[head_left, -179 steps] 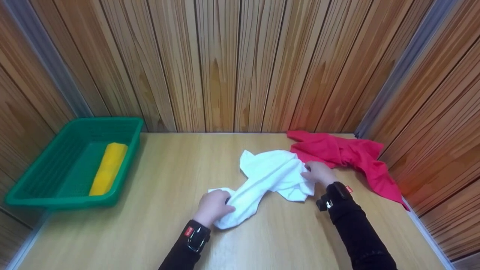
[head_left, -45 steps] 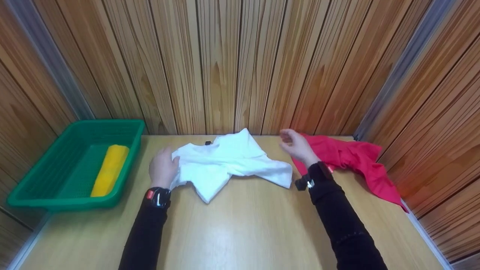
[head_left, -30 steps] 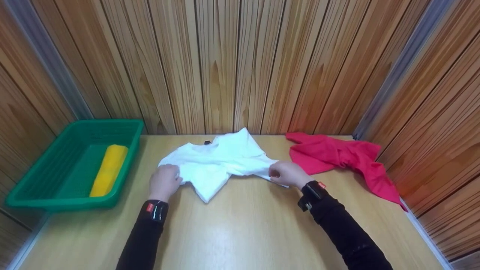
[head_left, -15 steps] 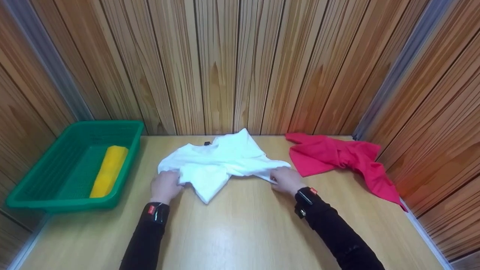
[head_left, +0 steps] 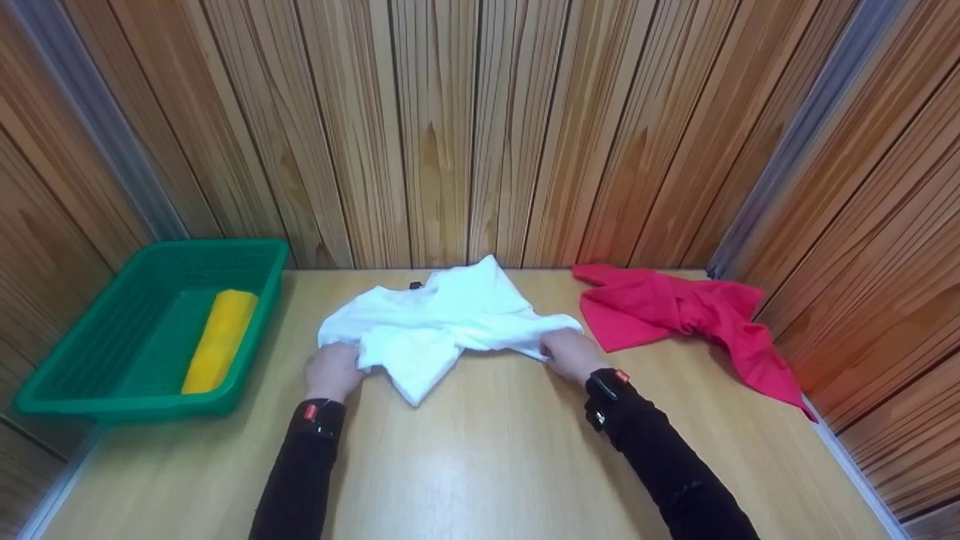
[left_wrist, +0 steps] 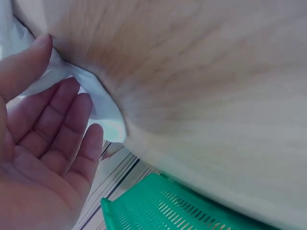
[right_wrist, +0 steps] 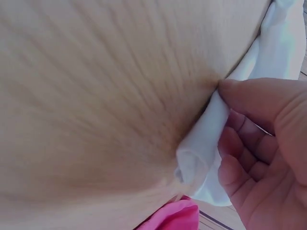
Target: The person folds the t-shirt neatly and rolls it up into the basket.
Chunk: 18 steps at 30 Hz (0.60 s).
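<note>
A white T-shirt point(head_left: 450, 311) lies crumpled and spread sideways on the table near the back wall. At its left end, my left hand point(head_left: 332, 371) pinches the near edge; in the left wrist view, the thumb and curled fingers point(left_wrist: 79, 110) have the white fabric between them. My right hand point(head_left: 574, 356) grips the right end of the shirt, and the right wrist view shows its thumb point(right_wrist: 254, 98) pressing a fold against the fingers. A small dark tag point(head_left: 415, 286) shows at the shirt's far edge.
A green basket point(head_left: 124, 407) stands at the left with a rolled yellow cloth point(head_left: 220, 341) inside. To the right, a crumpled red garment point(head_left: 679, 307) lies by the corner. Wood-patterned walls point(head_left: 442, 135) close off the back and both sides.
The white T-shirt has shifted back and left and spread wider since the earliest frame. My right hand has come down from beside the red garment onto the shirt's right end; both hands now hold it.
</note>
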{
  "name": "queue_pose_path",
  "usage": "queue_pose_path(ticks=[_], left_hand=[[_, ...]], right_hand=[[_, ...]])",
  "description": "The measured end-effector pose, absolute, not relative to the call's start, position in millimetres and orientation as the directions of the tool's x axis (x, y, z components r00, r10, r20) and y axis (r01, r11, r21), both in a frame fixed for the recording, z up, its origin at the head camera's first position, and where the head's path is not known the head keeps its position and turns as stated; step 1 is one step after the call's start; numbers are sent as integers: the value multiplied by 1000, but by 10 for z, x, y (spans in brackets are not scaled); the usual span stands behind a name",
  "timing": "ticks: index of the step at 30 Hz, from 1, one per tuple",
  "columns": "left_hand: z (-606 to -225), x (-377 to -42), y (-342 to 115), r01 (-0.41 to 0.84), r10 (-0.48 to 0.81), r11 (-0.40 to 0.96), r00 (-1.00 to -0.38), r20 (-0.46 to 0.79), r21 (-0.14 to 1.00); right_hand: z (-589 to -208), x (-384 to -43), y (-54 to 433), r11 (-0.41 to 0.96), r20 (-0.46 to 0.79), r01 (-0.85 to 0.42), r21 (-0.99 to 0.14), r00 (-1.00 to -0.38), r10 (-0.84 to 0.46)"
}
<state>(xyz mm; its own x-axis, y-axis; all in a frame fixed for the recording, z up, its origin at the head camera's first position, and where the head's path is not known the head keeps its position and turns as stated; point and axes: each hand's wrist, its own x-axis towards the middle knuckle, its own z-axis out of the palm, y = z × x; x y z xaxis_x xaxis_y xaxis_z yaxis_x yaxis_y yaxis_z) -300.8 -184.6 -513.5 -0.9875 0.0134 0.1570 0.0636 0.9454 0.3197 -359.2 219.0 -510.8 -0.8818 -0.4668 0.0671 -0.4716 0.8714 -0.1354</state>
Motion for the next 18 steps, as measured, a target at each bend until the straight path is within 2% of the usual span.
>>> queue_pose_path(ticks=[6,18], left_hand=[[-5103,-2943,-1873,49,6,953,-989,146,299],[-4986,-2719,-2108,49,28,962,-996,83,268]], right_hand=[[-5033,-3559,2314,834,133,-534,-141,-845,-518],[-4618,-3574,2885,866,173,-450,-218,-891,-419]])
